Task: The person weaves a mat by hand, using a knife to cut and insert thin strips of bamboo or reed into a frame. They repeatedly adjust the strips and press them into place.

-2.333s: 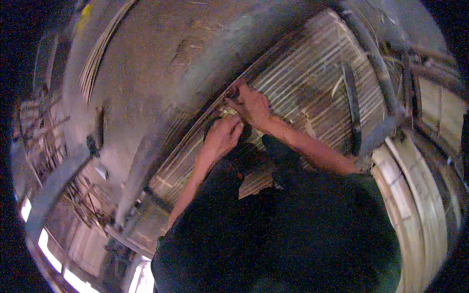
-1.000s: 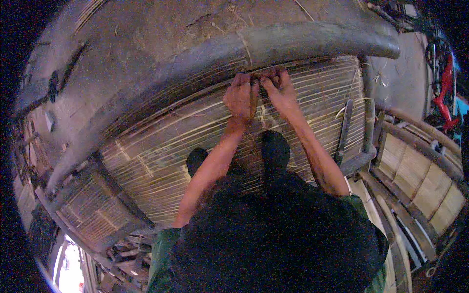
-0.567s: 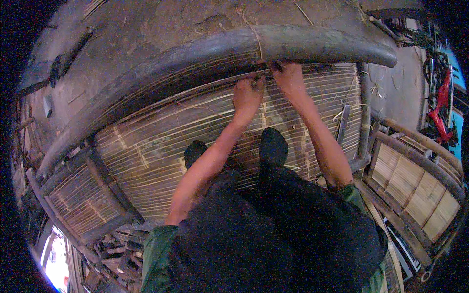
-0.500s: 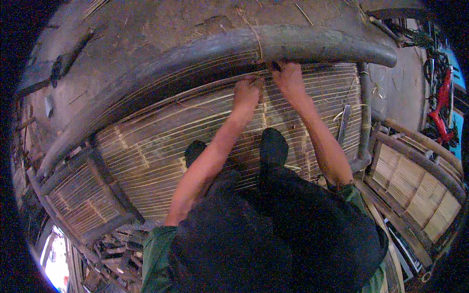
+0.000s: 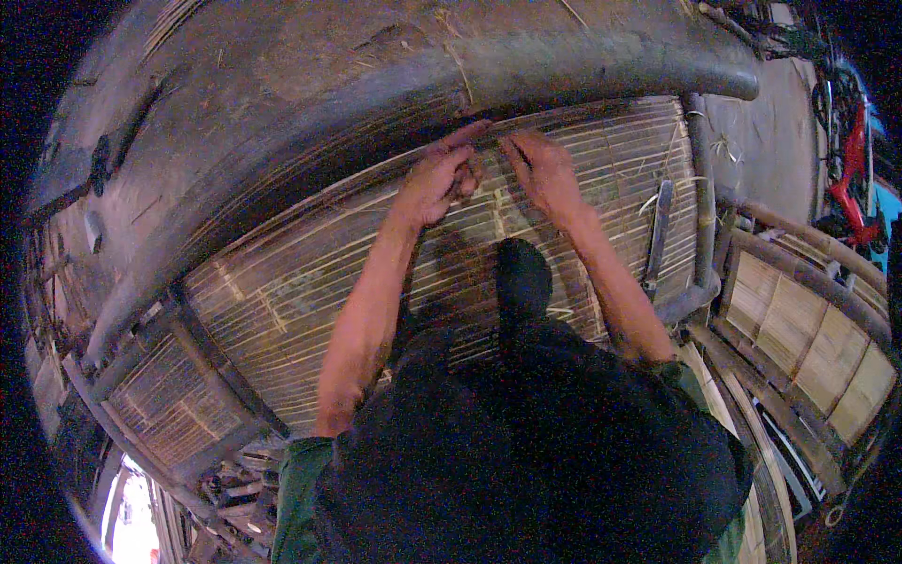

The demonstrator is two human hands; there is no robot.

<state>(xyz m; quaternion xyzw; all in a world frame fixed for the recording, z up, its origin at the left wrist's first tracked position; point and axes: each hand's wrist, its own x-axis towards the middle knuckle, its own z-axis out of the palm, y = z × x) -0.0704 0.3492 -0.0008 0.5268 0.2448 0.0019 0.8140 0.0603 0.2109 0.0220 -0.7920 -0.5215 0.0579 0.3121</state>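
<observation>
A bench seat of thin bamboo slats (image 5: 310, 282) lies below me, with a thick bamboo pole (image 5: 601, 70) along its far side. My left hand (image 5: 440, 183) is over the far edge of the slats. Its index finger stretches toward the pole, while the other fingers are curled. To its right, my right hand (image 5: 547, 174) has its fingers bent together near that fingertip. Anything thin in either hand is too blurred to make out. A narrow fibre tie (image 5: 462, 80) runs round the pole beyond my hands.
A flat blade-like tool (image 5: 660, 230) rests on the slats at the right, beside loose curled strips (image 5: 648, 202). My dark-shod foot (image 5: 523, 277) is on the seat. Bamboo frames with woven panels (image 5: 799, 329) flank both ends. A red bicycle-like frame (image 5: 855, 179) stands far right.
My left hand has moved left and nearer me, and its index finger is now stretched out. My right hand has drawn back from the pole toward me. The view has shifted slightly.
</observation>
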